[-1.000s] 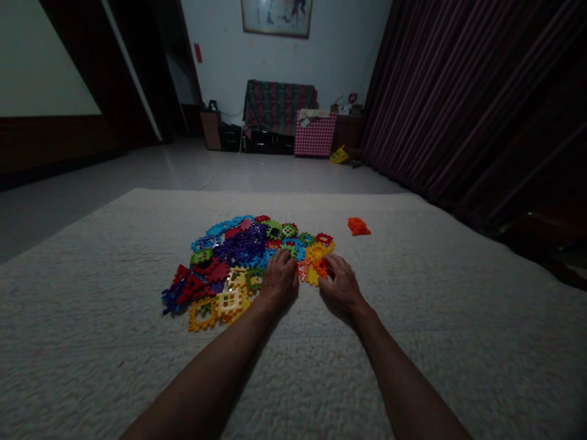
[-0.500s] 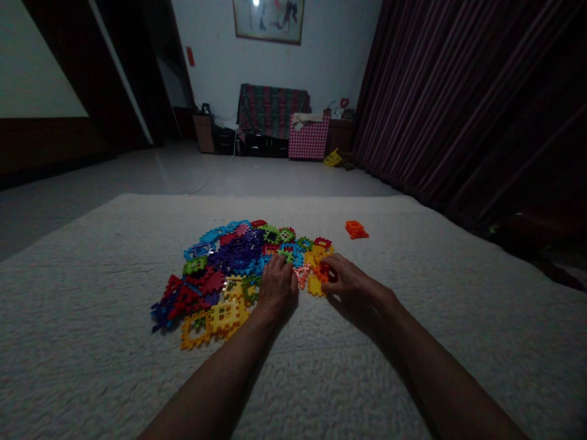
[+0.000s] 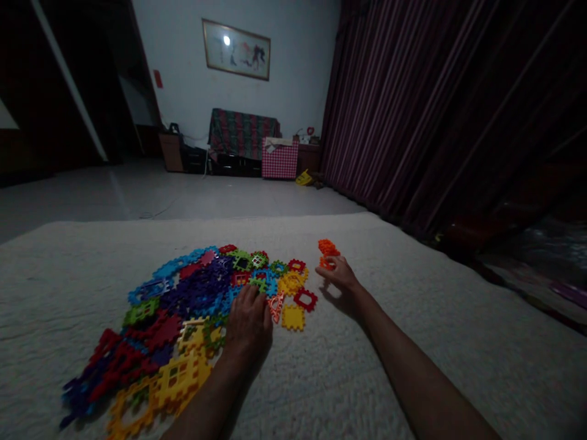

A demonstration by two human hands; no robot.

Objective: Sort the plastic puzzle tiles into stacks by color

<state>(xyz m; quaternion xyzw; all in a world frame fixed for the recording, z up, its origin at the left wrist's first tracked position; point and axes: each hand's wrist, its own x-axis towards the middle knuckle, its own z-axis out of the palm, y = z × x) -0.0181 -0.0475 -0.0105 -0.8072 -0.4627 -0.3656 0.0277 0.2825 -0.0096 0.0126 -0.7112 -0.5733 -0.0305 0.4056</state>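
My right hand (image 3: pixel 342 278) pinches an orange interlocking plastic piece (image 3: pixel 324 264) between thumb and fingers, just in front of a small orange stack (image 3: pixel 327 246). My left hand (image 3: pixel 250 321) rests over the right side of a pile of toothed building pieces, fingers bent down onto it and their tips partly hidden. Close beside its thumb lies a salmon-pink triangular piece (image 3: pixel 276 305). To the right of that are a yellow square piece (image 3: pixel 293 318), a red frame piece (image 3: pixel 306 299) and some yellow-orange pieces (image 3: pixel 292 282).
Purple pieces (image 3: pixel 199 290), red pieces (image 3: pixel 132 354), and yellow window pieces (image 3: pixel 177 379) spread leftward over the pale quilted surface (image 3: pixel 330 373). Beyond its far edge is a tiled floor (image 3: pixel 238 198) with a cloth-covered cabinet (image 3: pixel 243 134). Dark curtains (image 3: pixel 403 110) hang at the right.
My right hand has moved from the yellow and red pieces to the orange stack, now pinching an orange piece. My left hand stays on the pile. The camera view has shifted right and upward.
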